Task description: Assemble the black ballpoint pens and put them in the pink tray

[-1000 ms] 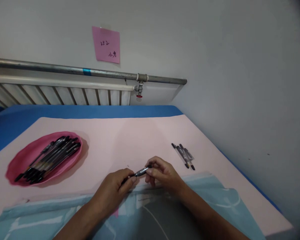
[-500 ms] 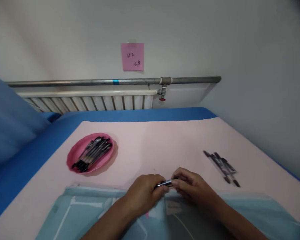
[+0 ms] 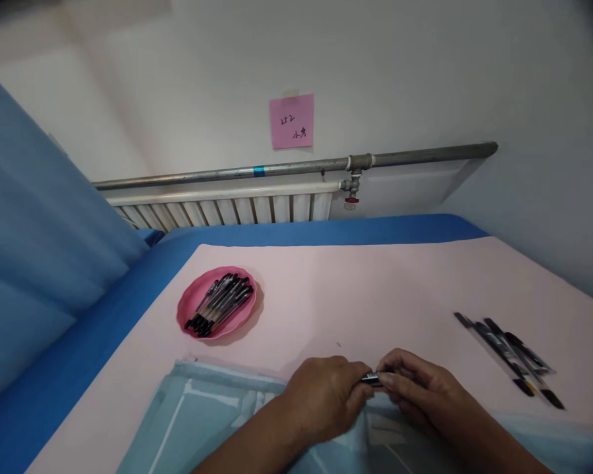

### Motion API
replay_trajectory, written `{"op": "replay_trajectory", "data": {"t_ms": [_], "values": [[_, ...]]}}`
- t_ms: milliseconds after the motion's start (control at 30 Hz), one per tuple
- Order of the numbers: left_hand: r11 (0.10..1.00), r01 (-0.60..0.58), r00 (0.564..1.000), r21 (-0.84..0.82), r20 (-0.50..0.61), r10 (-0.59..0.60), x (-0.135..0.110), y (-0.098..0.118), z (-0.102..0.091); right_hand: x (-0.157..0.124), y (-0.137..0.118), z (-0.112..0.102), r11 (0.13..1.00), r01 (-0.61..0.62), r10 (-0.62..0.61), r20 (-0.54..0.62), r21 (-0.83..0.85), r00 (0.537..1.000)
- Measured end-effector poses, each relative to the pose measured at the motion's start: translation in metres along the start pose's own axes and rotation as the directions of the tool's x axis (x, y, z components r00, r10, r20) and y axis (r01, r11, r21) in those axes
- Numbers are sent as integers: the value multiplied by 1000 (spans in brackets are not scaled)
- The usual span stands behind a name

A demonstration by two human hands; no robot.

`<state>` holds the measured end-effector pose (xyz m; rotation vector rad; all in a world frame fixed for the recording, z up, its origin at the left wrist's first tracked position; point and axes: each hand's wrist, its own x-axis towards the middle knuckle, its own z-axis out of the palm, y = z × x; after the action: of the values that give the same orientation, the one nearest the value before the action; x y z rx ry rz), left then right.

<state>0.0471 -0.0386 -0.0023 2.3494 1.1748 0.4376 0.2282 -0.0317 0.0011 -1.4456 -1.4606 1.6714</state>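
Pinching one dark pen (image 3: 370, 378) between them, the left hand (image 3: 329, 398) and the right hand (image 3: 425, 388) meet near the front edge of the pink mat (image 3: 301, 296). Fingers of both hands close on the pen, hiding its ends; only a short, shiny middle stretch shows, and any print there is too small to read.

The forearms cross a pale blue cloth (image 3: 215, 401) with white lines, which fills the near side of the counter (image 3: 326, 232). Beyond the left hand, well apart, a pink dish (image 3: 190, 299) holds a heap of black-capped pens (image 3: 220, 306). To the right of the right hand, a few loose pens (image 3: 508, 359) lie askew and close together on the mat; their labels cannot be made out.

A blue curtain (image 3: 44, 230) hangs at the left. Behind the counter run a metal pipe (image 3: 217, 174) with a bright blue band (image 3: 259, 172), a white radiator (image 3: 247, 209) and a red-handled valve (image 3: 352, 199). Above, a pink note (image 3: 291, 122) taped to the wall (image 3: 400, 79) reads "252", with handwritten characters underneath.
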Motion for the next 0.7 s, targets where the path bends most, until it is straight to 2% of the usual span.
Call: {"op": "replay_trajectory", "data": {"t_ms": [133,200,233,300,367,433,500,633,667,700], "values": [[1000,-13,997,2,-72,13,1,-1,-4,2,-1,6,1000,6,-6,-28,15,1000],[1000,20,981,-2,-194,-20,-1,-9,-13,2,-3,9,999,48,-47,-49,21,998],[997,71,958,2,-280,-67,-3,-17,-20,2,-4,10,998,63,-62,-54,14,997],[969,244,882,44,-425,-203,-9,-38,-38,1,-4,9,997,76,-77,-44,-23,996],[864,492,751,108,-554,-358,-17,-63,-57,2,-4,7,991,90,-92,-23,-95,995],[728,667,648,157,-603,-464,-25,-86,-73,2,-4,5,974,122,-128,-15,-191,992],[626,753,598,201,-607,-524,-30,-101,-83,2,-4,4,948,156,-169,-22,-278,985],[544,792,589,278,-583,-560,-37,-109,-85,-2,-3,3,905,227,-254,-28,-361,967],[538,789,599,297,-567,-565,-39,-110,-85,-3,-2,2,895,250,-280,-30,-370,959],[557,767,630,319,-543,-556,-41,-114,-84,-3,-1,0,886,266,-303,-39,-380,952]]}}
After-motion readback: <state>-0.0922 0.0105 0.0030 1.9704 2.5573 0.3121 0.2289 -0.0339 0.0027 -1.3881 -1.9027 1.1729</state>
